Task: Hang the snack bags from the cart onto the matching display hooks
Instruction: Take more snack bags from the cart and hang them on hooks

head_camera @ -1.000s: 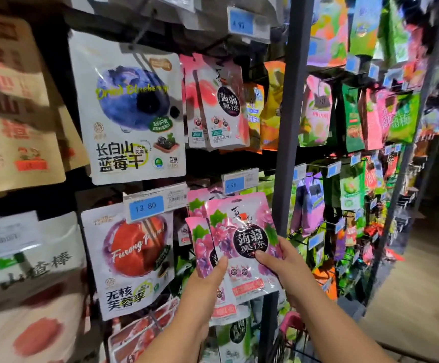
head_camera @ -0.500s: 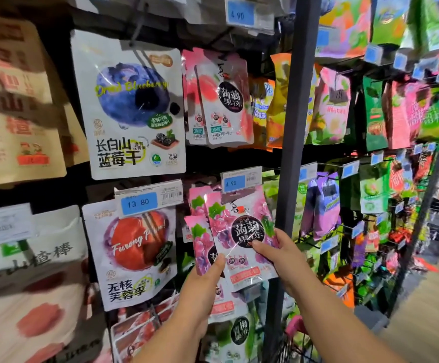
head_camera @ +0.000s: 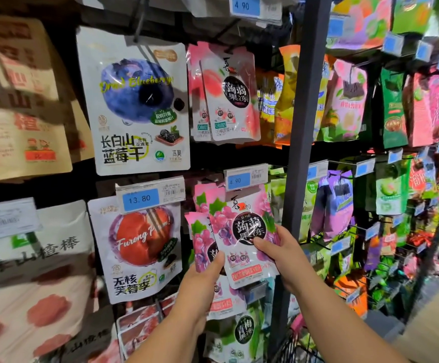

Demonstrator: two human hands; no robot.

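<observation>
Grape jelly bags (head_camera: 242, 237) sit in both our hands, long axis upright, with the front bag's top tucked behind the 4.90 price tag (head_camera: 247, 178) at twelve o'clock from our fingers. Our right hand (head_camera: 278, 247) pinches the front bag's right side, thumb closed on its black label. Our left hand (head_camera: 202, 279) clamps a second bag at eight o'clock, thumb pressed up. The hook is hidden; we judge the right hand nearer it.
</observation>
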